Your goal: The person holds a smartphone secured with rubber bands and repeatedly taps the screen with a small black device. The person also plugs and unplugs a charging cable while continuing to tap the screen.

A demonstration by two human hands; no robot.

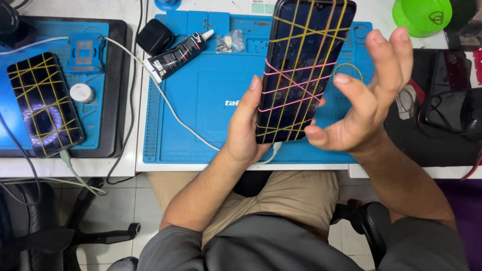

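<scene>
My left hand point(244, 131) grips the lower left edge of a black smartphone point(301, 65), held upright above the blue work mat point(201, 100). Several yellow and pink rubber bands cross the phone's screen. A white cable runs from the phone's bottom end. My right hand point(369, 98) hovers just right of the phone, fingers spread and curled, thumb tip touching the lower right edge; it holds nothing. A loose yellow rubber band point(348, 68) lies on the mat behind my right hand.
A second black phone point(46, 104) wrapped in yellow bands lies on a blue mat at left, plugged to a cable. A black glue tube point(176, 54), black earbud case point(154, 36), small plastic bag point(230, 42), white cap point(82, 93), green bowl point(422, 15) and black pouch point(447, 100) surround.
</scene>
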